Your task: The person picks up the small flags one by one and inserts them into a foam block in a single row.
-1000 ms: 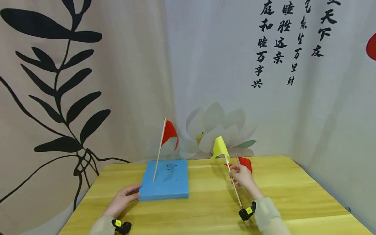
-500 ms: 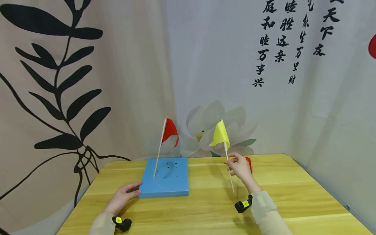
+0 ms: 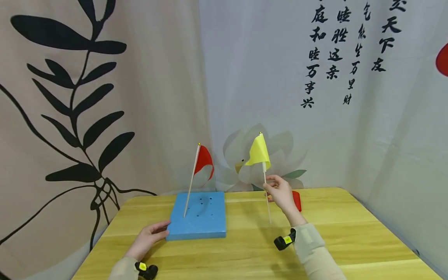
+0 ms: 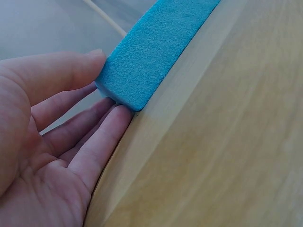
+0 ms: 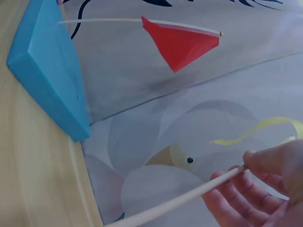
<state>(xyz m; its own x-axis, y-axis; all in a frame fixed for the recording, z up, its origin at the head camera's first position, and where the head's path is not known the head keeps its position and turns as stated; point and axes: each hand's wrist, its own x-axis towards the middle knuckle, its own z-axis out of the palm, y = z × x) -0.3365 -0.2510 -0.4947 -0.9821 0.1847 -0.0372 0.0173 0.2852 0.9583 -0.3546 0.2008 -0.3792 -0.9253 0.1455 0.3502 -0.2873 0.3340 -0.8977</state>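
My right hand [image 3: 282, 193] pinches the thin wooden stick of a yellow flag [image 3: 259, 151] between thumb and fingers. The flag is nearly upright, its cloth above the hand. In the right wrist view, the stick [image 5: 175, 202] runs out of the fingers toward the lower left. To the left lies a blue foam board [image 3: 210, 226] with several small holes. A red flag [image 3: 202, 159] stands in it, tilted slightly right. My left hand [image 3: 147, 240] touches the board's left side near the front corner; fingers and thumb [image 4: 71, 75] are fairly straight against the foam.
Behind my right hand, partly hidden by it, a piece of red cloth [image 3: 296, 200] shows near the back of the wooden table [image 3: 217, 258]. A printed curtain [image 3: 168, 97] hangs right behind the table's far edge. Each wrist wears a small black camera [image 3: 284, 241].
My right hand has lifted the yellow flag and carried it slightly left, turning it more upright. The left hand stays at the board. The head view has shifted slightly.
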